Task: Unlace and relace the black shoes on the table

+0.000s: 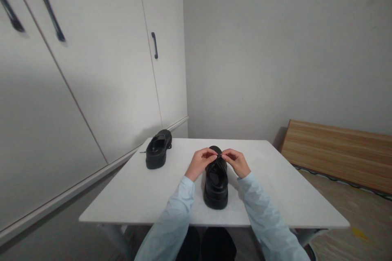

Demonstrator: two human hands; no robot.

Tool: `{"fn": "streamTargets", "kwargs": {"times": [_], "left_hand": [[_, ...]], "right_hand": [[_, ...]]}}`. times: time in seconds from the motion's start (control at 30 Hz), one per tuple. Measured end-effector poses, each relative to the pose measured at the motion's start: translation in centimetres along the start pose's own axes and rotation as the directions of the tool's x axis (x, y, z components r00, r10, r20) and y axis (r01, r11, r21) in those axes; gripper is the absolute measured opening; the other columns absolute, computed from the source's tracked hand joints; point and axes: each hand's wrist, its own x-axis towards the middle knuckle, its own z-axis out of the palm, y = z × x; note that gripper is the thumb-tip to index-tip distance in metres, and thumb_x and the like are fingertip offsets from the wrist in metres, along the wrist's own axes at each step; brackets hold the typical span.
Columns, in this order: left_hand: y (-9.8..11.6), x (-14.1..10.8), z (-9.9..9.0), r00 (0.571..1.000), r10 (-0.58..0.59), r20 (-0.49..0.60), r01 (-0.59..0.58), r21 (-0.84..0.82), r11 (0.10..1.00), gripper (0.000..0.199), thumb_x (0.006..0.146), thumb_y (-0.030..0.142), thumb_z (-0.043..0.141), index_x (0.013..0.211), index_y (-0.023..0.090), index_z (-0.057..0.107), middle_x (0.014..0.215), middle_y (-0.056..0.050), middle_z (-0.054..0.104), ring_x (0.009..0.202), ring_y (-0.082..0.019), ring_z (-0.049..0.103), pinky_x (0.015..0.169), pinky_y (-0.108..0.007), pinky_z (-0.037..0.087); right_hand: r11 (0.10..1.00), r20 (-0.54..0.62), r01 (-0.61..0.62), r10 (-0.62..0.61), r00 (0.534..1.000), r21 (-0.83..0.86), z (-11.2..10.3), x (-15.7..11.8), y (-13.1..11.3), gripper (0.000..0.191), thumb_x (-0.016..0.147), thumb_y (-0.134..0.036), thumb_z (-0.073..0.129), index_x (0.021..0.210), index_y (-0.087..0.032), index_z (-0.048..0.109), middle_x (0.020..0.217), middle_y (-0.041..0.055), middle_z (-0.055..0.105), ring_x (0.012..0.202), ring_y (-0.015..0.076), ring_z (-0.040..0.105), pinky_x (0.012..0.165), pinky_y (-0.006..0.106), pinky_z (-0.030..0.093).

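A black shoe point(216, 195) stands upright on the white table, its heel toward me and its toe pointing away. Over its front, my left hand point(200, 162) pinches a dark shoelace point(219, 156) from the left side. My right hand point(237, 162) pinches the lace from the right, with the fingertips of both hands almost meeting above the shoe's tongue. The lace is thin and partly hidden by the fingers, so its exact shape is unclear. A second black shoe point(156, 161) sits at the table's far left, a lace end sticking out to its left.
The white table point(128, 200) reaches from my lap toward the grey wall. White cabinets with dark handles point(154, 45) line the left side. On the right, a wooden board point(333, 153) leans at the wall, with a dark cable along the floor below it.
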Motion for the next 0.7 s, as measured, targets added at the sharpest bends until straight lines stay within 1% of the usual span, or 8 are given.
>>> {"fn": "streamTargets", "kwargs": {"times": [0.13, 0.3, 0.4, 0.47, 0.6, 0.7], "left_hand": [[0.22, -0.04, 0.09, 0.999, -0.038, -0.003, 0.038, -0.018, 0.999, 0.025, 0.069, 0.034, 0.071, 0.080, 0.013, 0.066, 0.078, -0.006, 0.068, 0.075, -0.016, 0.063, 0.073, -0.028, 0.049], [0.27, -0.06, 0.16, 0.995, -0.095, 0.016, 0.096, -0.039, 0.995, 0.026, 0.076, 0.039, 0.064, 0.076, 0.013, 0.066, 0.073, -0.006, 0.068, 0.072, -0.016, 0.063, 0.072, -0.028, 0.049], [-0.01, -0.05, 0.10, 0.993, -0.111, 0.034, 0.112, -0.031, 0.993, 0.026, 0.071, 0.037, 0.069, 0.078, 0.013, 0.066, 0.073, -0.006, 0.068, 0.070, -0.016, 0.063, 0.069, -0.027, 0.049], [-0.19, -0.04, 0.05, 0.992, -0.123, 0.027, 0.124, -0.031, 0.992, 0.026, 0.067, 0.036, 0.072, 0.078, 0.013, 0.066, 0.073, -0.005, 0.068, 0.070, -0.016, 0.063, 0.068, -0.027, 0.049], [-0.28, -0.08, 0.01, 0.992, -0.126, 0.005, 0.126, -0.045, 0.991, 0.026, 0.067, 0.035, 0.073, 0.076, 0.013, 0.064, 0.071, -0.004, 0.067, 0.068, -0.015, 0.063, 0.066, -0.025, 0.048], [-0.38, -0.08, 0.07, 0.990, -0.137, 0.029, 0.139, -0.060, 0.988, 0.033, 0.062, 0.031, 0.077, 0.086, 0.013, 0.062, 0.068, -0.003, 0.067, 0.066, -0.014, 0.062, 0.065, -0.025, 0.046]], "right_hand": [[1.000, -0.018, 0.019, -0.019, 1.000, -0.025, -0.01, 0.01, -0.10, 0.025, 0.077, -0.043, 0.065, 0.074, -0.018, 0.066, 0.074, 0.0032, 0.067, 0.071, 0.0172, 0.061, 0.070, 0.030, 0.048], [0.996, -0.037, 0.040, -0.043, 0.998, -0.075, 0.24, 0.03, -0.18, 0.024, 0.078, -0.042, 0.064, 0.074, -0.019, 0.065, 0.072, 0.0030, 0.065, 0.070, 0.0169, 0.059, 0.069, 0.030, 0.048], [0.994, -0.054, 0.047, -0.052, 0.997, -0.098, 0.39, -0.01, -0.37, 0.024, 0.078, -0.042, 0.063, 0.073, -0.019, 0.065, 0.072, 0.0034, 0.065, 0.069, 0.0170, 0.059, 0.068, 0.031, 0.048], [0.993, -0.066, 0.046, -0.054, 0.996, -0.108, 0.45, -0.05, -0.50, 0.024, 0.078, -0.043, 0.064, 0.073, -0.019, 0.065, 0.071, 0.0036, 0.065, 0.069, 0.0171, 0.058, 0.067, 0.031, 0.048], [0.993, -0.067, 0.040, -0.048, 0.997, -0.112, 0.55, -0.10, -0.62, 0.024, 0.077, -0.042, 0.064, 0.072, -0.018, 0.065, 0.071, 0.0036, 0.065, 0.068, 0.0169, 0.058, 0.066, 0.030, 0.048], [0.993, -0.066, 0.038, -0.045, 0.997, -0.109, 0.62, -0.12, -0.63, 0.023, 0.078, -0.041, 0.064, 0.073, -0.018, 0.065, 0.071, 0.0035, 0.065, 0.067, 0.0166, 0.058, 0.066, 0.031, 0.048]]}}
